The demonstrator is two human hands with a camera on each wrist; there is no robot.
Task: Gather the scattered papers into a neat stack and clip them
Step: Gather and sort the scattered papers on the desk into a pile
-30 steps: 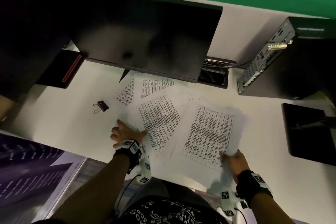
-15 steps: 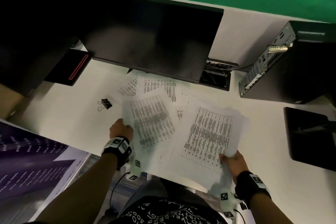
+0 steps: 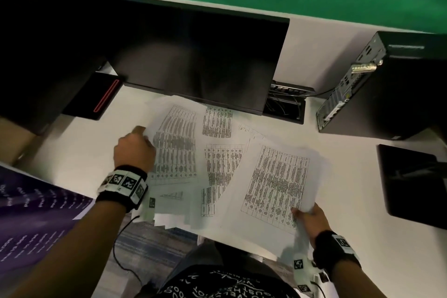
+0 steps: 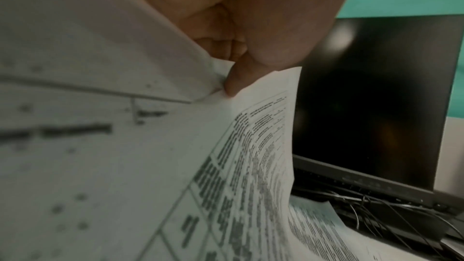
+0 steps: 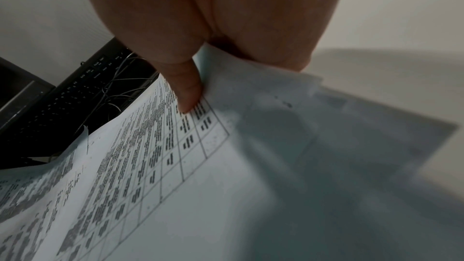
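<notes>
Here I see the papers spread in an overlapping fan across the white desk, in front of the dark monitor, with their near edges hanging past the desk's front edge. My left hand pinches the left edge of a raised bundle of sheets; the left wrist view shows the thumb pressed on the upper face of the paper and the other fingers curled beneath. I judge this grip serves to lift the left-hand sheets so they can be swept toward the middle. My right hand likewise pinches the near right corner of the top printed sheet, thumb above and fingers tucked under, probably to anchor that side as the base of the stack.

The sheets lie at differing angles, so I reckon the gathering is only partly done and squaring remains.

No clip shows in any current view; it may lie behind the lifted bundle or my left hand, but I cannot tell. The count of sheets is unclear, since most are covered by others. The print is too blurred to read. The computer tower at far right is cut by the frame edge, and the cable recess behind the monitor is mostly in shadow.
</notes>
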